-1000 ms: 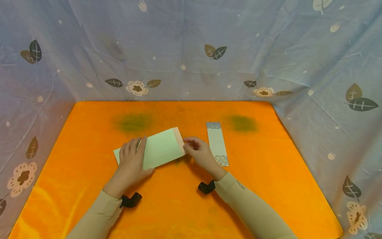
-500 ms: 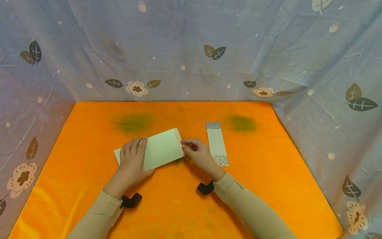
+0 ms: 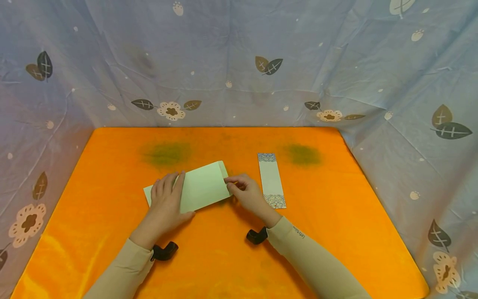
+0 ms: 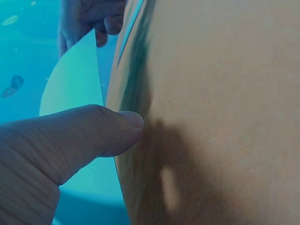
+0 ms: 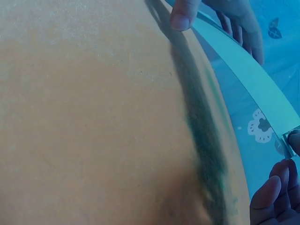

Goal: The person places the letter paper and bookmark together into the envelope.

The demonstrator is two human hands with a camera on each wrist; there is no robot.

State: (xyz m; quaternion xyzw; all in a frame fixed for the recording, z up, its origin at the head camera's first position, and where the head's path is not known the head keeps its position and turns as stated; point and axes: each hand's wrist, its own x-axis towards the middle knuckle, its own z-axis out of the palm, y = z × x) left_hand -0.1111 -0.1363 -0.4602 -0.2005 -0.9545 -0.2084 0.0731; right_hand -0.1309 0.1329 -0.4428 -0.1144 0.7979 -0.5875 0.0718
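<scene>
Pale green envelope [image 3: 205, 189]: lies at 7 o'clock from head-view centre, long axis 8 to 2; its 8 o'clock part is largely hidden under your left hand.
Left hand [image 3: 166, 198]: spans wide across the envelope and clasps it, fingertips at the 12 o'clock edge, thumb at the 6 o'clock edge.
Right hand [image 3: 249, 194]: narrow; thumb and index pinch the envelope's 3 o'clock end, at the folded strip [image 3: 223, 167]. The pinched bit is mostly covered; the right-wrist view cuts your hand off at its 3 o'clock border.
Patterned slip [image 3: 271, 177]: at 3 o'clock of the envelope, apart from it; ornate bands both ends, too fine to make out.
Right sleeve [image 3: 317, 259]: small dark writing [image 3: 298, 232] near the cuff, too small to read surely; arm runs out of frame at 5 o'clock.
Left-wrist view: your thumb covers part of the envelope's edge; right hand cropped at 12.
</scene>
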